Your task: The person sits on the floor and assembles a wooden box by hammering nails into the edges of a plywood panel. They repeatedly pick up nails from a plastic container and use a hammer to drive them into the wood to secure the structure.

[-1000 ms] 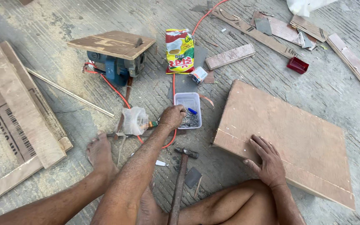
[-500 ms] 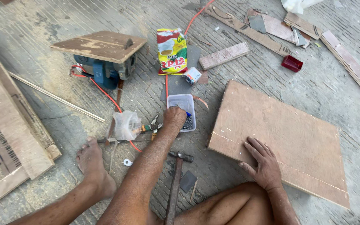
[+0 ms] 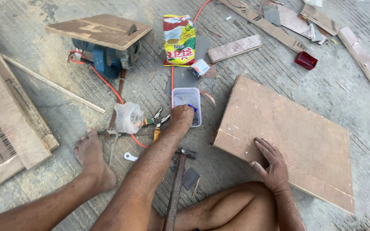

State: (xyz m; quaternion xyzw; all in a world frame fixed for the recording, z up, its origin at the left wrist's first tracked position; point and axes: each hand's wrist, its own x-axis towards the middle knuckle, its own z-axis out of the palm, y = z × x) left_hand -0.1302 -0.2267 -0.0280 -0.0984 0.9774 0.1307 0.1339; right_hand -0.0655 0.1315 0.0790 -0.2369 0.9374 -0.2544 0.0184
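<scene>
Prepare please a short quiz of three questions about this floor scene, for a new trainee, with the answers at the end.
1. True or false: the right hand rests flat on the plywood board.
2. Where do the fingers of the left hand reach?
A. into the small clear plastic box
B. onto the red box
C. around the hammer handle
3. Fill in: the hammer lies on the concrete floor between the left arm and the right ____.

Key
1. True.
2. A. The box seems to hold small nails, though they are too small to tell surely.
3. Leg.
</scene>
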